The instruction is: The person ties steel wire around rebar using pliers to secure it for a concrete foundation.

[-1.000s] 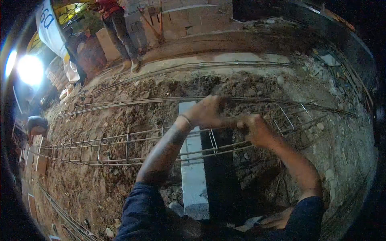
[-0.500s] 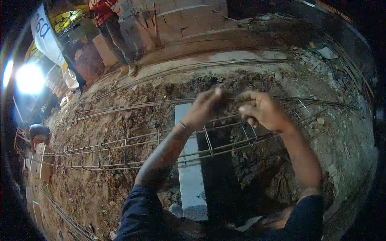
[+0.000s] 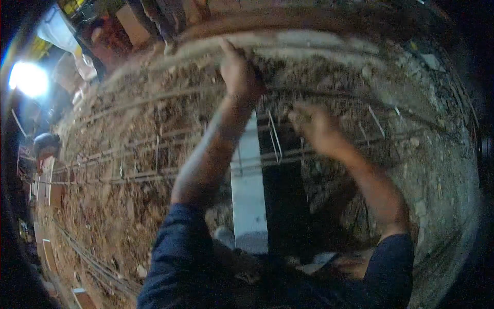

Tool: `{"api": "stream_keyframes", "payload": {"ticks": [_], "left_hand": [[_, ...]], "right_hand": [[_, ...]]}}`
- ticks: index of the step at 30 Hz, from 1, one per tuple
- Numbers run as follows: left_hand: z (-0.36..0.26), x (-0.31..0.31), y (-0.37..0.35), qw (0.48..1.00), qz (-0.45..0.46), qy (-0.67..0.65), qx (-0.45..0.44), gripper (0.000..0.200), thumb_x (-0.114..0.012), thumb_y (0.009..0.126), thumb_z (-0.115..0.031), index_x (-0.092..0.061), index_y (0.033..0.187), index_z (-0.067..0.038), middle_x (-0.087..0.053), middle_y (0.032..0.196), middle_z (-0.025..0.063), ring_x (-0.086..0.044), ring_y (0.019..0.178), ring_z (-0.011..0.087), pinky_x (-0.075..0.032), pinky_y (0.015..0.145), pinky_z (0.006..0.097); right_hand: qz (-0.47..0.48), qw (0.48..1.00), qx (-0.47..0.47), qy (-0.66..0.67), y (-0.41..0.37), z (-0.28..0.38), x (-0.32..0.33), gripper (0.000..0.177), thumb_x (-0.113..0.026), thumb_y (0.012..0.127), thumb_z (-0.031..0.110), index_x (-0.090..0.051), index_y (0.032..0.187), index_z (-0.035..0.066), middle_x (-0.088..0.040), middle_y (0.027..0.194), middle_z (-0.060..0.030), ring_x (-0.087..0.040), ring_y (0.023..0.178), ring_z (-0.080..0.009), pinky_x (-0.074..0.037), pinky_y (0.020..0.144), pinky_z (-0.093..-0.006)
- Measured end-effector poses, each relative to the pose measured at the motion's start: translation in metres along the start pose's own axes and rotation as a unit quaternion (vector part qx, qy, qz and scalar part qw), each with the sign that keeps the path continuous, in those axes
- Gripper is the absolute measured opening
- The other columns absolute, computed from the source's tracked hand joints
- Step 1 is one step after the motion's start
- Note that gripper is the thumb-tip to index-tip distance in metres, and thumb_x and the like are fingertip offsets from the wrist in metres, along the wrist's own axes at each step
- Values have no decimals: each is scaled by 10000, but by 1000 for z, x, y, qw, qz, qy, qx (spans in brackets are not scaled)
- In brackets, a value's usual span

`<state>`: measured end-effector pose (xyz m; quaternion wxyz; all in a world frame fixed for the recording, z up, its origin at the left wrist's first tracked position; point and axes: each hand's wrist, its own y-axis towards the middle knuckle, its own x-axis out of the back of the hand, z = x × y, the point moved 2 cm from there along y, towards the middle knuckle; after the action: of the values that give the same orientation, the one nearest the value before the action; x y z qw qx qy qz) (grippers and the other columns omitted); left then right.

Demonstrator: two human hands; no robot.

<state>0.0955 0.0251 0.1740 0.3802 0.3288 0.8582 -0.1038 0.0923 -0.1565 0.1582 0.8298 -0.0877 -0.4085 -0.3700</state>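
Observation:
My left hand (image 3: 239, 74) is raised above the cage of steel reinforcing bars (image 3: 195, 175), its thumb stretched up and the other fingers partly in shadow. To its right and lower, my right hand (image 3: 320, 131) hovers over the cage with fingers spread, smeared by motion. Nothing shows in either hand. Beneath the cage, a long pale block (image 3: 249, 206) lies crosswise, a dark shadow along its right side. Thin tie stirrups (image 3: 274, 135) stand between the bars near my hands.
Rough broken soil (image 3: 123, 221) surrounds the cage. More long bars (image 3: 98, 273) lie at the lower left. A bright lamp (image 3: 28, 80) glares at the left, near a crouching person (image 3: 46, 144). Another person's legs (image 3: 149, 20) stand at the back.
My left hand has lifted up and away from my right hand, which has shifted slightly left. The view has tilted downward, and the scene is blurred.

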Motion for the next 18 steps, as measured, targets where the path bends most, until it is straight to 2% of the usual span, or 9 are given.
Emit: {"api": "stream_keyframes", "payload": {"ticks": [2, 3, 6, 8, 10, 12, 14, 15, 18], "left_hand": [[-9, 4, 0, 998, -5, -39, -46, 506, -402, 857, -492, -422, 1010, -11, -462, 810, 117, -468, 636, 213, -445, 614, 376], [-2, 12, 13, 997, 28, -71, -23, 544, -371, 863, -504, -399, 1085, -8, -469, 852, 115, -488, 679, 231, -431, 632, 376], [-10, -3, 3, 992, 38, -77, -88, 513, -352, 872, -496, -435, 1058, -25, -535, 831, 96, -507, 703, 209, -398, 596, 342], [-19, -11, -1, 984, 108, -49, -132, 465, -390, 873, -449, -488, 1035, -25, -590, 856, 85, -537, 741, 188, -406, 615, 319], [-27, -20, -8, 960, 248, 56, -117, 296, -520, 844, -335, -541, 814, -41, -584, 787, 91, -580, 789, 214, -453, 720, 350], [-41, -13, -3, 941, 307, 114, -85, 308, -517, 836, -341, -543, 867, -36, -588, 922, 131, -563, 879, 232, -445, 767, 368], [-46, -3, -1, 790, 532, 304, 23, 401, -449, 861, -391, -543, 994, -25, -609, 883, 91, -557, 819, 175, -431, 737, 302], [-50, -3, -12, 771, 512, 377, 38, 362, -512, 838, -348, -572, 932, -3, -608, 890, 89, -551, 902, 154, -420, 813, 269], [-6, -8, -47, 670, 508, 539, -51, 375, -508, 845, -345, -581, 921, 15, -615, 822, 119, -587, 813, 177, -459, 755, 294]], "right_hand": [[-104, 978, 178, -9, 10, -29, -4, 270, -493, 864, 255, -563, 961, 13, -624, 862, -134, -600, 828, -273, -454, 709, -398], [-89, 982, 167, -7, 11, -33, -4, 270, -493, 864, 255, -563, 961, 13, -624, 862, -134, -600, 828, -273, -454, 709, -398], [-131, 965, 215, -79, 19, -40, 6, 238, -523, 841, 233, -583, 950, 31, -618, 861, -141, -592, 836, -280, -444, 734, -389], [-260, 854, 324, -313, 20, -62, 14, 184, -544, 814, 192, -596, 923, 53, -616, 876, -136, -589, 835, -281, -443, 732, -366], [-259, 834, 287, -392, 13, -43, 48, 153, -552, 792, 147, -596, 914, 66, -618, 872, -122, -590, 800, -268, -447, 714, -351], [-262, 806, 254, -466, 15, -48, 73, 143, -559, 770, 102, -596, 906, 80, -620, 868, -108, -591, 765, -254, -450, 696, -336], [-247, 840, 316, -366, 21, -72, 96, 188, -570, 733, 47, -595, 910, 104, -623, 882, -84, -574, 737, -252, -450, 703, -334], [-250, 839, 316, -365, 18, -71, 95, 188, -570, 733, 47, -595, 910, 104, -623, 882, -84, -574, 737, -252, -450, 703, -334], [-166, 870, 354, -301, 1, -60, 81, 196, -554, 715, 56, -585, 903, 104, -601, 773, -78, -563, 721, -284, -435, 706, -350]]}}
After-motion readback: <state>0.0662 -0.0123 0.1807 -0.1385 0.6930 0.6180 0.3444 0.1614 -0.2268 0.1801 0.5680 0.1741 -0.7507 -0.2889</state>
